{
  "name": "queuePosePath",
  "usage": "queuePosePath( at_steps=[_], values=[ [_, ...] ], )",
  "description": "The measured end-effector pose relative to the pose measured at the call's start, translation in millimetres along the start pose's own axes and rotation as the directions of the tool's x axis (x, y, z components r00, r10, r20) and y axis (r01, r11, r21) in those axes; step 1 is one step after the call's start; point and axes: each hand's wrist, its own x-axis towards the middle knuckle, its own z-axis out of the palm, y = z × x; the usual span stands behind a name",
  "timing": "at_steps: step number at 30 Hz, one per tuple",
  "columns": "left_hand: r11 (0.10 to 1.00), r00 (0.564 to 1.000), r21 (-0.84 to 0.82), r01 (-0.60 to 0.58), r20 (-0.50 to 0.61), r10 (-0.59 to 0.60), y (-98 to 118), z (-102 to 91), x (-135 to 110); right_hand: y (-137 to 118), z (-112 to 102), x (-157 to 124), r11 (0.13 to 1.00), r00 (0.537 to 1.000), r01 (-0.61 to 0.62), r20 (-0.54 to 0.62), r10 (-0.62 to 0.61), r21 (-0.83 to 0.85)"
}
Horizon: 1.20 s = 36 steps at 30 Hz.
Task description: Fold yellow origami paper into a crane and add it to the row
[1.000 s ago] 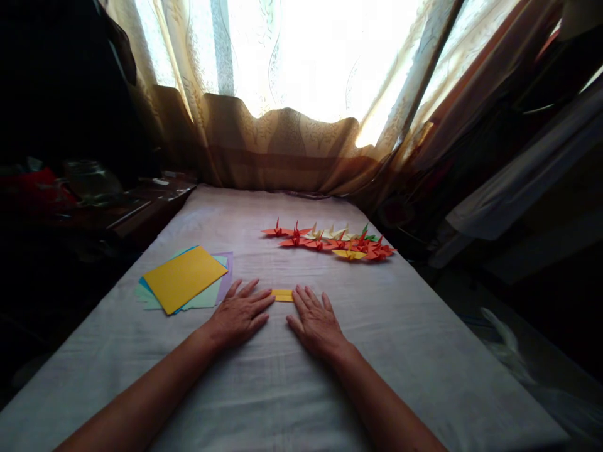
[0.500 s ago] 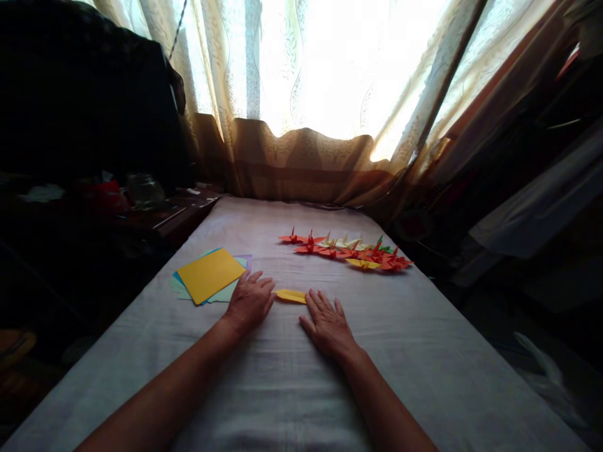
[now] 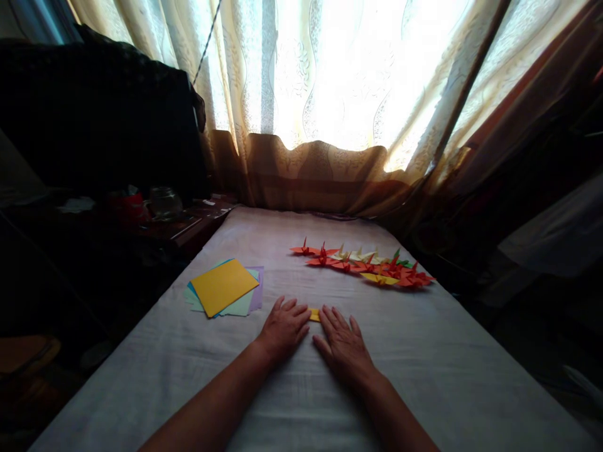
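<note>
A narrow folded piece of yellow origami paper [image 3: 314, 315] lies on the white cloth, with only its middle showing between my hands. My left hand [image 3: 285, 328] covers its left end, palm down with the fingers stretched out. Over the right end lie the fingers of my right hand [image 3: 343, 342], flat and a little spread, the thumb apart. Left of my hands is a fanned stack of square paper sheets [image 3: 225, 285], yellow on top, with blue, green and purple edges beneath.
Folded paper cranes [image 3: 367, 267] in red, cream, green and yellow stand in rows at the back right of the cloth-covered surface [image 3: 447, 376]. A dark side table with a glass jar [image 3: 164, 202] adjoins it at the left. A curtain [image 3: 320, 157] hangs behind.
My left hand has moved right onto the left end of the folded yellow paper, so less of it shows. My right hand stays on the right end. The view has shifted slightly.
</note>
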Motion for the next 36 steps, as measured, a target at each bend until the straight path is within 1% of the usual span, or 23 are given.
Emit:
queuePosePath(
  at_steps=[3, 6, 7, 9, 11, 13, 19, 24, 28, 31, 36],
  values=[
    [0.999, 1.000, 0.035, -0.010, -0.021, 0.011, 3.4, 0.0, 0.7, 2.6, -7.6, 2.6, 1.000, 1.000, -0.004, -0.013, 0.004, -0.023],
    [0.998, 1.000, 0.067, -0.003, -0.028, 0.005, 6.2, 1.3, -1.0, 3.1, -13.3, 6.2, 0.996, 0.996, -0.074, -0.051, 0.072, -0.039],
    [0.997, 1.000, 0.073, 0.000, -0.023, 0.002, 6.7, 1.9, -1.9, 2.1, -13.7, 7.4, 0.996, 0.995, -0.077, -0.071, 0.074, -0.038],
    [0.997, 1.000, 0.079, 0.001, -0.007, 0.000, 6.8, 3.2, -3.9, -1.6, -11.9, 9.2, 0.999, 0.995, -0.028, -0.100, 0.026, -0.019],
    [0.997, 1.000, 0.081, -0.003, 0.014, 0.002, 5.6, 4.7, -5.8, -5.5, -7.9, 10.0, 0.998, 0.996, 0.048, -0.073, -0.045, 0.028],
    [0.996, 0.999, 0.085, -0.001, 0.037, -0.002, 3.1, 6.4, -7.2, -7.0, -4.1, 9.4, 0.995, 0.997, 0.069, -0.030, -0.067, 0.072],
    [0.997, 0.997, 0.079, -0.016, 0.077, 0.010, -5.5, 11.5, -10.0, 3.4, -1.9, 1.8, 0.996, 1.000, -0.027, -0.013, 0.029, 0.085],
    [0.997, 0.993, 0.079, 0.023, 0.116, -0.032, -10.0, 10.5, -18.0, 5.8, -0.8, 0.5, 0.995, 0.998, -0.045, -0.033, 0.048, 0.094],
    [0.995, 0.995, 0.090, 0.033, 0.092, -0.042, -16.1, 6.5, -29.5, 5.0, 0.9, 0.9, 0.994, 0.998, -0.051, -0.033, 0.054, 0.098],
    [0.993, 0.995, 0.099, 0.060, 0.072, -0.067, -18.7, 1.6, -35.7, 5.0, 1.3, -0.3, 0.993, 0.997, -0.048, -0.060, 0.054, 0.104],
    [0.990, 0.993, 0.083, 0.115, -0.033, -0.113, -19.1, -5.8, -36.4, 4.3, 1.4, -2.3, 0.994, 0.994, -0.040, -0.093, 0.050, 0.105]
  ],
)
